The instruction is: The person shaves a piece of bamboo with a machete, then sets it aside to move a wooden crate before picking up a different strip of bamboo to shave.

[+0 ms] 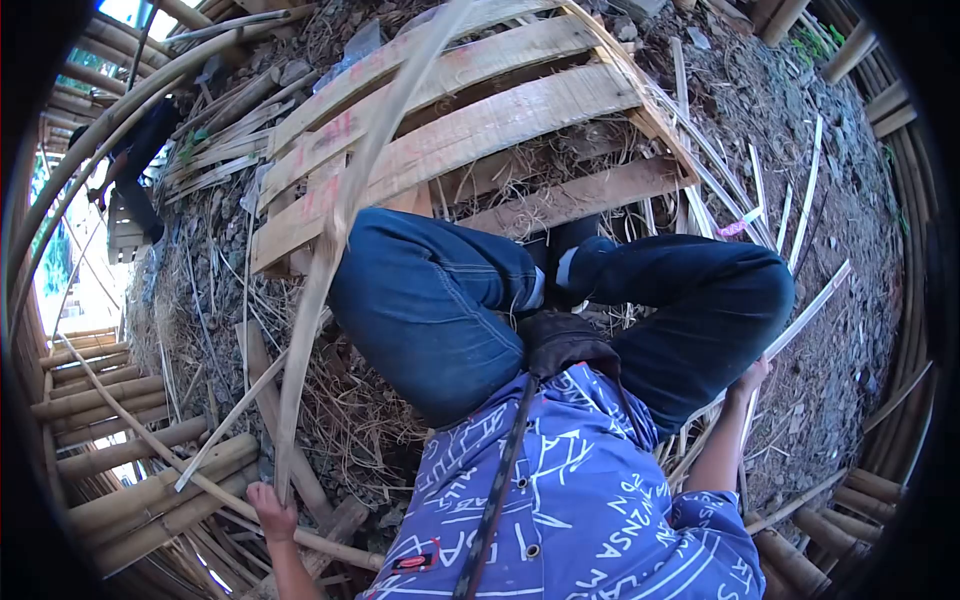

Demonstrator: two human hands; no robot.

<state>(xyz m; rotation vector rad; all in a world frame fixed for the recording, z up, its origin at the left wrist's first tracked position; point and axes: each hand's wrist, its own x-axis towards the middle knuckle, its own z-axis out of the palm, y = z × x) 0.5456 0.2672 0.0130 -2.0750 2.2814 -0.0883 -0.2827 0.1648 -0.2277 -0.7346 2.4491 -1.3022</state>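
My left hand is closed round the lower end of a long, flat bamboo strip. The strip rises past my knee and crosses in front of the wooden pallet. At the outer side of my other knee, my right hand is closed at the near end of a pale bamboo strip that slants up and outward. Some of its fingers are hidden behind the knee. Pink marks show on the pallet slats.
Bamboo-pole walls curve round both sides. Loose bamboo strips and shavings litter the stony ground. A pink tie lies by the pallet. At the far left a person in dark clothes is partly visible.
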